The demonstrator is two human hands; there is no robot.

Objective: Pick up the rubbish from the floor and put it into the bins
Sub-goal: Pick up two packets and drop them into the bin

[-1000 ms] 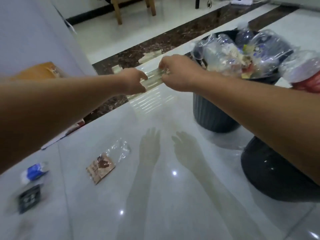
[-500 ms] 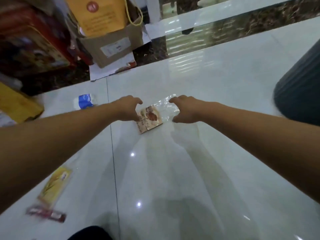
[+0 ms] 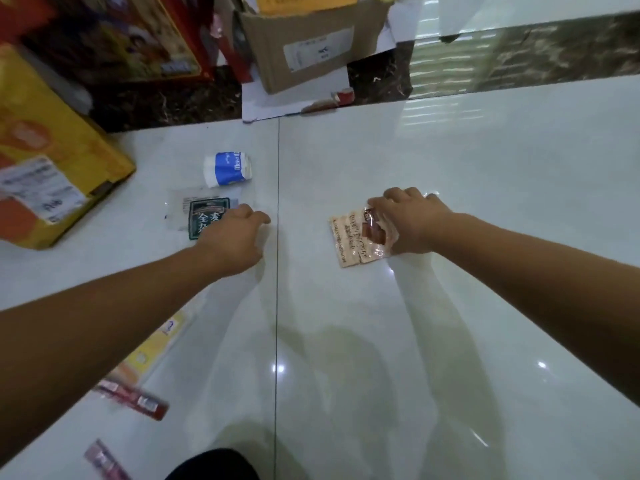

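A tan snack wrapper (image 3: pixel 351 242) with a clear end lies on the white floor tiles. My right hand (image 3: pixel 408 220) comes down on its right part, fingers curled round the clear plastic. To the left lies a clear wrapper with a dark green label (image 3: pixel 206 214). My left hand (image 3: pixel 235 237) hovers over its lower right corner with fingers loosely curled, holding nothing that I can see. A blue and white wrapper (image 3: pixel 227 168) lies just behind it. No bin is in view.
More litter lies near my left forearm: a yellow packet (image 3: pixel 156 348), a red wrapper (image 3: pixel 138 401) and a pink one (image 3: pixel 104 459). A yellow carton (image 3: pixel 45 161) stands at the left and a cardboard box (image 3: pixel 304 46) at the back on the dark marble strip.
The view has swung from the full bins down to the floor. Both hands left the clear plastic at the bin; the right now grips the tan wrapper and the left has shifted left.
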